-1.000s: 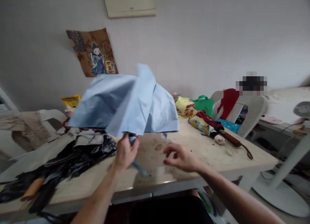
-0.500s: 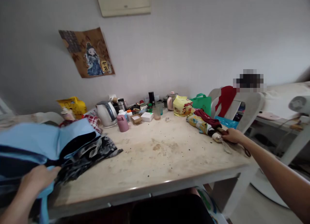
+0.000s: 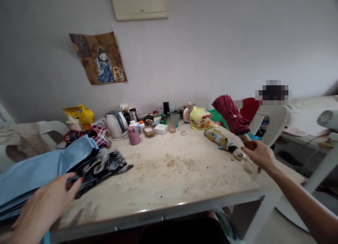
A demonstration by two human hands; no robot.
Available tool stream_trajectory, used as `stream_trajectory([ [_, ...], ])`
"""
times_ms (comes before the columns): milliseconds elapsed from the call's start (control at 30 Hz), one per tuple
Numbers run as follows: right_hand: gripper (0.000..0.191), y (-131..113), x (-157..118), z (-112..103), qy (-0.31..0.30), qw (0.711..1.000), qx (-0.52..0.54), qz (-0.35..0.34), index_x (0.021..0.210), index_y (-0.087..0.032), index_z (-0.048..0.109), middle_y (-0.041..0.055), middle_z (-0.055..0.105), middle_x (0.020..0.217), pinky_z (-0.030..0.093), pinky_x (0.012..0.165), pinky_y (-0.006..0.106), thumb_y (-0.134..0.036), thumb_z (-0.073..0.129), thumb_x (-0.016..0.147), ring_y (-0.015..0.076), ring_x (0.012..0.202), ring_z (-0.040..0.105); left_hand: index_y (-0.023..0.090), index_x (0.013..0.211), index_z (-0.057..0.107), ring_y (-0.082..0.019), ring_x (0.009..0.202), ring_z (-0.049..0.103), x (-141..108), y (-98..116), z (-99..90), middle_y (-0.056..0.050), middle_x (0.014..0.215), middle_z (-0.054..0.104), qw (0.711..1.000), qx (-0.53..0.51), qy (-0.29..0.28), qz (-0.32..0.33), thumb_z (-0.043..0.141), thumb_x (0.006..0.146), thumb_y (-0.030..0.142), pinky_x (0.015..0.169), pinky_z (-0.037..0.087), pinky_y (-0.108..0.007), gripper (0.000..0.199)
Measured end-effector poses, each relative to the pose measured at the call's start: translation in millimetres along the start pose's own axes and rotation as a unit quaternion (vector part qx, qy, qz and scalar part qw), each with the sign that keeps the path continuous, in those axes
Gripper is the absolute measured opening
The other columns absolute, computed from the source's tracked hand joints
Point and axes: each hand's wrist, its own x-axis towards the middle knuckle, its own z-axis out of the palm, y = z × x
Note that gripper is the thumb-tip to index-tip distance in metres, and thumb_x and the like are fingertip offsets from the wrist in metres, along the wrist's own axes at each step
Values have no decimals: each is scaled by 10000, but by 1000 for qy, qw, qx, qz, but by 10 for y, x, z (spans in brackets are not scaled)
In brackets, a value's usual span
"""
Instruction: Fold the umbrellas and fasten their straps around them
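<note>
My right hand is closed around the wooden-looking handle of a folded burgundy umbrella. That umbrella is raised, its canopy end tilted up and to the left. Just beneath it, a yellow patterned umbrella with a white handle lies on the table. At the left, a light blue fabric bag with a dark inside lies flattened. My left hand is over its near edge, thumb and forefinger apart, the other fingers partly hidden. A grey-black camouflage cloth lies beside that hand.
Along the back of the stained table stand a white kettle, a pink jug, a small white box, cups and a yellow package. A white chair and a person in red are at the right.
The burgundy umbrella has been lifted off the table by my right hand. The blue bag has sunk flatter, and my left hand has let go of its strap and moved slightly right.
</note>
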Motion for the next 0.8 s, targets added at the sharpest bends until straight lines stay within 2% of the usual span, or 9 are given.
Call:
stream_trajectory([
  [67, 306, -231, -275, 51, -8, 999, 38, -4, 866, -225, 493, 130, 648, 773, 428, 598, 373, -460, 594, 697, 256, 676, 617, 205, 871, 696, -289, 655, 663, -117, 586, 31, -58, 711, 729, 997, -29, -50, 53, 578, 679, 475, 664, 499, -400, 352],
  [133, 306, -481, -579, 112, -225, 950, 216, -28, 842, -213, 490, 55, 615, 600, 412, 523, 323, -466, 595, 705, 194, 522, 558, 186, 961, 697, -241, 707, 676, -266, 1167, 135, -70, 796, 744, 972, -153, -144, 102, 583, 714, 473, 696, 525, -351, 395],
  [200, 261, -713, -879, 177, -350, 877, 319, -76, 774, -213, 457, 5, 571, 502, 391, 497, 276, -429, 596, 729, 137, 459, 488, 148, 1049, 669, -220, 755, 681, -421, 1668, 285, -94, 858, 731, 918, -286, -244, 128, 572, 772, 481, 702, 545, -332, 445],
  [233, 251, -812, -1017, 212, -378, 860, 334, -81, 772, -214, 439, -12, 561, 493, 374, 476, 258, -410, 591, 742, 122, 441, 472, 127, 1101, 645, -209, 758, 677, -490, 1879, 362, -107, 889, 719, 886, -341, -283, 139, 566, 791, 470, 689, 548, -323, 468],
  [333, 255, -1040, -1342, 311, -386, 877, 278, -62, 808, -214, 422, -58, 530, 510, 353, 419, 228, -347, 621, 719, 112, 412, 478, 109, 1161, 597, -147, 623, 620, -617, 2362, 552, -109, 918, 675, 821, -429, -335, 170, 537, 853, 496, 573, 505, -277, 499],
  [433, 259, -1178, -1522, 366, -386, 893, 205, -106, 923, -195, 488, -59, 537, 597, 372, 436, 231, -277, 614, 712, 132, 468, 540, 117, 1011, 617, -119, 539, 539, -623, 2621, 660, -50, 733, 633, 820, -446, -303, 192, 524, 864, 549, 502, 420, -238, 466],
  [600, 284, -1242, -1574, 411, -289, 921, 56, -253, 1069, -164, 524, 19, 630, 729, 381, 608, 268, -243, 571, 800, 189, 672, 603, 181, 558, 473, -94, 462, 412, -616, 2698, 732, 15, 471, 469, 852, -438, -220, 182, 477, 874, 589, 494, 316, -242, 516],
  [700, 191, -1218, -1510, 493, -238, 927, -73, -280, 1063, -154, 501, 107, 689, 854, 323, 594, 276, -198, 481, 879, 233, 736, 653, 182, 556, 446, -68, 440, 355, -694, 2770, 602, 38, 470, 429, 798, -535, -240, 139, 541, 843, 608, 448, 276, -223, 522],
  [800, 178, -1207, -1432, 608, -198, 917, -174, -298, 999, -166, 506, 132, 694, 894, 268, 576, 287, -89, 411, 870, 254, 747, 666, 152, 680, 551, -48, 412, 335, -752, 2920, 282, 51, 502, 451, 703, -644, -274, 127, 630, 814, 569, 398, 253, -199, 445],
])
